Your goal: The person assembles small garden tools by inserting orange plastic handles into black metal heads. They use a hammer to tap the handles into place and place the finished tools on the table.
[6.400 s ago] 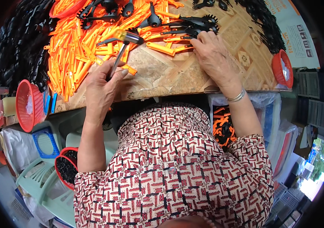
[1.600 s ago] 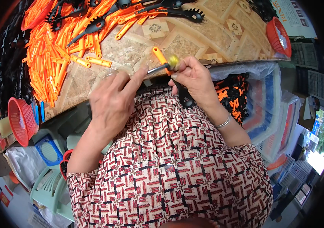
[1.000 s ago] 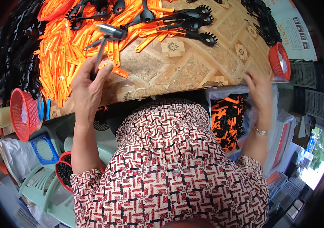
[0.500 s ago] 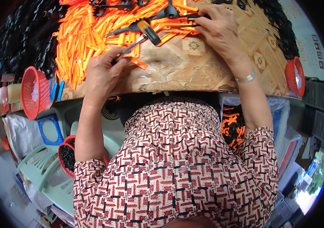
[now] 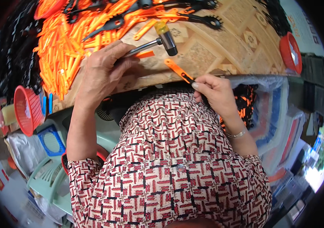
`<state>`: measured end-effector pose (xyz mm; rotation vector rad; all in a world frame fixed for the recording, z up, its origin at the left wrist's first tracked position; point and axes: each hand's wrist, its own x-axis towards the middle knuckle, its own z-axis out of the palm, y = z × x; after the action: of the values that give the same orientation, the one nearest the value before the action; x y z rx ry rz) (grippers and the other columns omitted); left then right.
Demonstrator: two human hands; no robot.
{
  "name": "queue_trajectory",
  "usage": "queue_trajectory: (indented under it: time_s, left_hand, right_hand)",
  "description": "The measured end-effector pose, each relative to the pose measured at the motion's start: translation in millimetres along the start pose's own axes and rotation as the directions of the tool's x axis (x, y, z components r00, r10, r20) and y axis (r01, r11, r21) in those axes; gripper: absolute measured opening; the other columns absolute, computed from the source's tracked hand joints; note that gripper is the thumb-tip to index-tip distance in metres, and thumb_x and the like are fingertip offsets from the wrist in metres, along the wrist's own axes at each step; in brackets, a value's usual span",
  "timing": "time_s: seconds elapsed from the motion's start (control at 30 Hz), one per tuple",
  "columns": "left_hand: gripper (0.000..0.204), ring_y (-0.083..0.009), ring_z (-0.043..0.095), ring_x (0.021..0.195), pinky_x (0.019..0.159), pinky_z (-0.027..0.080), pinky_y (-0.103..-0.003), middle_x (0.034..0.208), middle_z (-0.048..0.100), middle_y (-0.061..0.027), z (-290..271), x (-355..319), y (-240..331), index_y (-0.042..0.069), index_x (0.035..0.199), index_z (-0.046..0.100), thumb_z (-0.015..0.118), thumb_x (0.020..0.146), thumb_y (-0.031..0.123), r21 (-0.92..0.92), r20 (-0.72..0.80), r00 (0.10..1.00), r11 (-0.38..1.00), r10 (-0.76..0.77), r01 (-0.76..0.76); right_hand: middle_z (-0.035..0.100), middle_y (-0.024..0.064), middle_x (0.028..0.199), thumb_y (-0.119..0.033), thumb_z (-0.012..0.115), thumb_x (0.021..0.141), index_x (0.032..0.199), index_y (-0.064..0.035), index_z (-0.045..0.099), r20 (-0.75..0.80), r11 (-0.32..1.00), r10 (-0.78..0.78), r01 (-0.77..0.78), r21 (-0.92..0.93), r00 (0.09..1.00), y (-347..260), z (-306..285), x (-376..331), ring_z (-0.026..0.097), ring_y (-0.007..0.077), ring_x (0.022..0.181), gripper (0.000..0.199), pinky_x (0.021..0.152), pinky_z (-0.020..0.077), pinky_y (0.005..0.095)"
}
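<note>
My left hand point(image 5: 106, 66) is closed round a small mallet point(image 5: 166, 41) with a metal shaft and a black and yellow head. The mallet's head hangs over the near part of the table, and my fist hides its grip. Close to those knuckles an orange handle piece point(image 5: 145, 54) lies on the tabletop. At the table's front edge my right hand point(image 5: 216, 93) pinches an orange handle point(image 5: 178, 70) by the black stem fitted into it. Its orange end points away to the left; the rest of the black part is hidden by my fingers.
Loose orange handles point(image 5: 59, 62) are heaped at the left of the patterned table point(image 5: 203, 57). Black toothed utensils point(image 5: 207, 21) lie behind the mallet. Red baskets stand at the left point(image 5: 28, 110) and right point(image 5: 290, 53) edges. Below right is a bag-lined bin point(image 5: 262, 110) with orange and black pieces.
My right hand has come from the far pile toward me, bringing an orange handle with a black stem to the table edge. The mallet stays in my left hand; the view has shifted slightly.
</note>
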<state>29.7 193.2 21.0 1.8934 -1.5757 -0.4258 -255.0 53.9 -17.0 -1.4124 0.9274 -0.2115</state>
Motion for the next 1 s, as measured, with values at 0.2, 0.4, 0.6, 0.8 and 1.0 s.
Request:
queue_trajectory:
  time_s: [0.2, 0.4, 0.6, 0.8, 1.0]
  left_hand:
    - [0.021, -0.0212, 0.063, 0.075, 0.069, 0.05, -0.035, 0.084, 0.067, -0.0133, 28.7, 30.7, 33.4, 0.001, 0.107, 0.073, 0.075, 0.091, 0.014, -0.191, 0.292, 0.954, 0.982, 0.072, -0.016]
    - [0.024, -0.0327, 0.067, 0.083, 0.074, 0.05, -0.041, 0.088, 0.068, -0.0176, 38.9, 45.2, 36.8, 0.002, 0.104, 0.075, 0.077, 0.088, 0.02, -0.088, 0.374, 0.927, 0.996, 0.026, 0.008]
    - [0.021, -0.0345, 0.066, 0.085, 0.075, 0.049, -0.042, 0.088, 0.065, -0.0169, 40.5, 47.2, 36.6, 0.002, 0.102, 0.075, 0.076, 0.087, 0.018, -0.083, 0.365, 0.928, 0.995, 0.076, -0.049]
    - [0.022, -0.0343, 0.063, 0.089, 0.078, 0.048, -0.042, 0.09, 0.061, -0.0155, 42.8, 52.6, 40.8, 0.001, 0.103, 0.074, 0.076, 0.087, 0.016, -0.067, 0.336, 0.94, 0.997, 0.062, -0.042]
    - [0.022, -0.0345, 0.063, 0.088, 0.078, 0.048, -0.043, 0.092, 0.061, -0.0159, 63.0, 65.5, 43.1, 0.002, 0.104, 0.074, 0.076, 0.086, 0.015, -0.064, 0.336, 0.937, 0.995, 0.099, -0.081]
  right_hand:
    - [0.07, 0.0047, 0.068, -0.013, 0.072, 0.096, 0.09, 0.0047, 0.075, -0.008, 0.996, 0.083, -0.082, 0.037, 0.997, 7.7, 7.7, 10.2, 0.064, 0.0096, 0.055, 0.019, 0.051, 0.0507, 0.0239]
    - [0.068, 0.0027, 0.066, -0.014, 0.071, 0.096, 0.088, 0.0019, 0.076, -0.011, 0.997, 0.055, -0.054, 0.054, 0.998, 4.6, 13.4, 7.8, 0.063, 0.0074, 0.054, 0.019, 0.05, 0.0496, 0.0222]
    - [0.068, 0.0015, 0.066, -0.016, 0.071, 0.097, 0.088, 0.001, 0.076, -0.025, 0.998, 0.0, 0.001, 0.058, 1.0, 1.5, 17.5, 5.7, 0.062, 0.0055, 0.055, 0.02, 0.05, 0.0494, 0.0206]
    - [0.067, 0.0025, 0.063, -0.018, 0.072, 0.096, 0.085, 0.0011, 0.076, -0.036, 0.999, -0.021, 0.02, -0.029, 0.999, -0.5, 7.7, 14.0, 0.063, 0.0073, 0.052, 0.022, 0.048, 0.0491, 0.022]
    - [0.068, 0.0049, 0.063, -0.016, 0.073, 0.094, 0.083, 0.0023, 0.075, -0.028, 0.999, 0.005, -0.004, 0.041, 1.0, 6.2, -13.0, 18.9, 0.063, 0.0092, 0.049, 0.022, 0.047, 0.0492, 0.0234]
